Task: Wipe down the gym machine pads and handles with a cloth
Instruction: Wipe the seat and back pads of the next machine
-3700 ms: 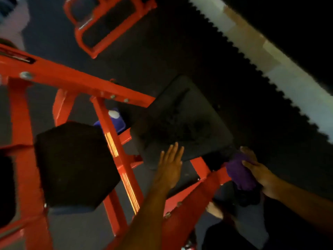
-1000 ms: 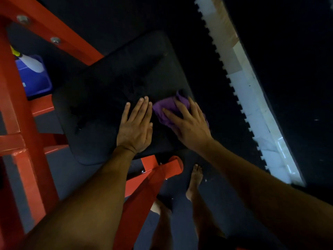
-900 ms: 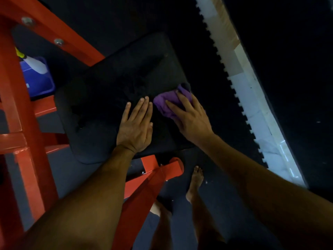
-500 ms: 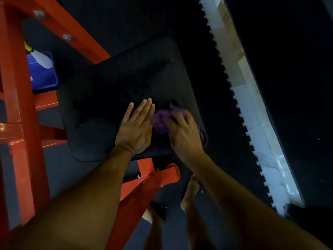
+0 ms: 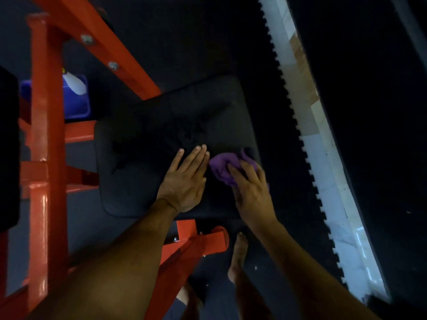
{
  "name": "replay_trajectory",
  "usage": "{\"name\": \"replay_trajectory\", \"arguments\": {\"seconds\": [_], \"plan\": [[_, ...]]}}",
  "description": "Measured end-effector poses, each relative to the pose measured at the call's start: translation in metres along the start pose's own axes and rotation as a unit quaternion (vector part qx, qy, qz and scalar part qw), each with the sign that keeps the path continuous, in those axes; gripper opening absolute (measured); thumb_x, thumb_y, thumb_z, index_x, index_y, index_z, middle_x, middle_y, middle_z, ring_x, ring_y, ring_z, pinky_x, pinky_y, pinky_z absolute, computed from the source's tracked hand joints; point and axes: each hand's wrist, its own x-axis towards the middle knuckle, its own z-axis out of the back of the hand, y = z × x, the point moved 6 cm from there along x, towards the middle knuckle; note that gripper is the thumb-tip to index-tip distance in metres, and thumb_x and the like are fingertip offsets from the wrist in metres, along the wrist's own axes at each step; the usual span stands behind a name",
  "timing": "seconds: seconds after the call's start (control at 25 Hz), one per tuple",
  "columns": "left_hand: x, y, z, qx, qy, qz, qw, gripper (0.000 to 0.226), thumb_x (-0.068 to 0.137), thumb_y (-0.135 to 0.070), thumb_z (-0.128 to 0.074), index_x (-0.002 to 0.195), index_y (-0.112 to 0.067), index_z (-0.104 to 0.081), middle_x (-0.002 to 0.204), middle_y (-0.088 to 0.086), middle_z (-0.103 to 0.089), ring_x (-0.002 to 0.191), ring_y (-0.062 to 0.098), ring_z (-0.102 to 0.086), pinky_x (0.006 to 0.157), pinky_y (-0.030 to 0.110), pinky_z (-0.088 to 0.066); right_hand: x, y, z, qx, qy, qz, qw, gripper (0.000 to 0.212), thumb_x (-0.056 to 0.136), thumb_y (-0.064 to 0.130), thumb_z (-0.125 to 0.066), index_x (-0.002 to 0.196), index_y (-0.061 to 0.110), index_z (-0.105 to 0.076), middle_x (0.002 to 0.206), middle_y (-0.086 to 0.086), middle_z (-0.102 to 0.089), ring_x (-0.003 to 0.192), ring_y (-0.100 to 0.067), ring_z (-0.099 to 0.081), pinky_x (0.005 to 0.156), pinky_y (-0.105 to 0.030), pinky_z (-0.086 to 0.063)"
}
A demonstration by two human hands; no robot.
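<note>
A black seat pad sits on the orange machine frame. My left hand lies flat on the pad's near middle, fingers straight and together. Just to its right, my right hand presses a bunched purple cloth against the pad near its right edge. The fingers lie over the cloth, and part of it is hidden under the palm.
A blue bin holding a white spray bottle stands on the floor behind the frame. Another black pad shows at the left edge. My bare feet stand on dark floor mats below the seat. A white tile strip runs along the right.
My right hand has drawn the cloth back along the pad's right side toward me, then stayed near the right edge. My left hand has kept flat on the pad.
</note>
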Motion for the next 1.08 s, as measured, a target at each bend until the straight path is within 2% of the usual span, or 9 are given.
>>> {"name": "replay_trajectory", "arguments": {"seconds": [0.12,0.2,0.28,0.32,0.52,0.68,0.76,0.96,1.08], "plan": [[0.006,0.008,0.014,-0.036,0.008,0.027,0.999,0.076,0.096,-0.037,-0.045,0.164,-0.013,-0.023,0.173,0.006,-0.012,0.156,0.022,-0.021,0.123,0.049,-0.024,0.019,-0.021,0.029,0.01,-0.012,-0.008,1.0,0.057,0.095,0.02,-0.064,0.149,0.023,-0.047,0.159,-0.011,-0.033,0.136,-0.042,-0.038,0.104,-0.05,-0.047],[0.016,0.038,0.025,-0.06,-0.019,0.135,0.989,0.073,0.096,-0.04,-0.044,0.162,-0.015,-0.028,0.172,0.005,-0.018,0.15,0.023,-0.032,0.114,0.048,-0.033,0.005,-0.018,0.015,-0.037,0.06,0.018,0.997,0.061,0.095,0.033,-0.061,0.152,0.027,-0.04,0.163,-0.008,-0.026,0.142,-0.044,-0.032,0.103,-0.055,-0.048],[0.019,0.063,0.027,-0.073,-0.036,0.236,0.968,0.07,0.099,-0.042,-0.039,0.162,-0.013,-0.028,0.171,0.006,-0.02,0.153,0.024,-0.029,0.117,0.051,-0.03,-0.001,-0.015,-0.004,-0.075,0.115,0.037,0.99,0.061,0.095,0.044,-0.053,0.153,0.029,-0.039,0.163,-0.007,-0.027,0.146,-0.046,-0.028,0.102,-0.061,-0.047],[0.019,0.066,0.022,-0.065,-0.042,0.251,0.965,0.07,0.1,-0.043,-0.037,0.162,-0.013,-0.027,0.171,0.006,-0.019,0.156,0.024,-0.025,0.121,0.052,-0.026,0.008,-0.015,-0.01,-0.075,0.112,0.042,0.99,0.059,0.096,0.044,-0.049,0.152,0.029,-0.04,0.162,-0.008,-0.029,0.147,-0.047,-0.026,0.105,-0.062,-0.044],[0.022,0.066,0.006,-0.063,-0.039,0.252,0.965,0.074,0.095,-0.041,-0.04,0.163,-0.013,-0.026,0.171,0.005,-0.019,0.158,0.023,-0.019,0.126,0.052,-0.016,0.16,-0.009,-0.029,-0.067,0.045,0.038,0.996,0.053,0.098,0.032,-0.053,0.15,0.026,-0.044,0.163,-0.007,-0.029,0.148,-0.042,-0.024,0.118,-0.056,-0.03],[0.022,0.071,0.007,-0.059,-0.027,0.256,0.965,0.075,0.094,-0.041,-0.042,0.162,-0.013,-0.028,0.171,0.005,-0.021,0.157,0.023,-0.021,0.125,0.053,-0.017,0.265,0.002,-0.035,-0.092,0.063,0.029,0.993,0.052,0.098,0.033,-0.054,0.149,0.026,-0.046,0.162,-0.007,-0.029,0.146,-0.039,-0.027,0.117,-0.056,-0.031],[0.022,0.07,0.009,-0.061,-0.019,0.25,0.966,0.076,0.093,-0.041,-0.042,0.162,-0.014,-0.028,0.171,0.004,-0.021,0.157,0.023,-0.021,0.126,0.053,-0.016,0.246,-0.007,-0.027,-0.083,0.059,0.023,0.995,0.053,0.097,0.03,-0.055,0.149,0.027,-0.046,0.161,-0.007,-0.03,0.146,-0.038,-0.029,0.115,-0.057,-0.034],[0.023,0.072,0.007,-0.072,-0.021,0.252,0.965,0.078,0.091,-0.041,-0.042,0.163,-0.014,-0.027,0.171,0.005,-0.021,0.156,0.024,-0.023,0.127,0.052,-0.014,0.079,-0.022,-0.005,-0.034,0.123,0.04,0.991,0.066,0.091,0.025,-0.059,0.153,0.031,-0.039,0.162,-0.006,-0.028,0.147,-0.039,-0.029,0.11,-0.057,-0.042],[0.022,0.072,0.005,-0.073,-0.029,0.253,0.964,0.078,0.091,-0.041,-0.041,0.163,-0.014,-0.027,0.171,0.006,-0.021,0.156,0.025,-0.023,0.127,0.053,-0.014,0.12,-0.031,-0.008,-0.032,0.107,0.046,0.993,0.067,0.089,0.019,-0.065,0.151,0.029,-0.042,0.161,-0.005,-0.029,0.144,-0.039,-0.033,0.105,-0.056,-0.047]]}}
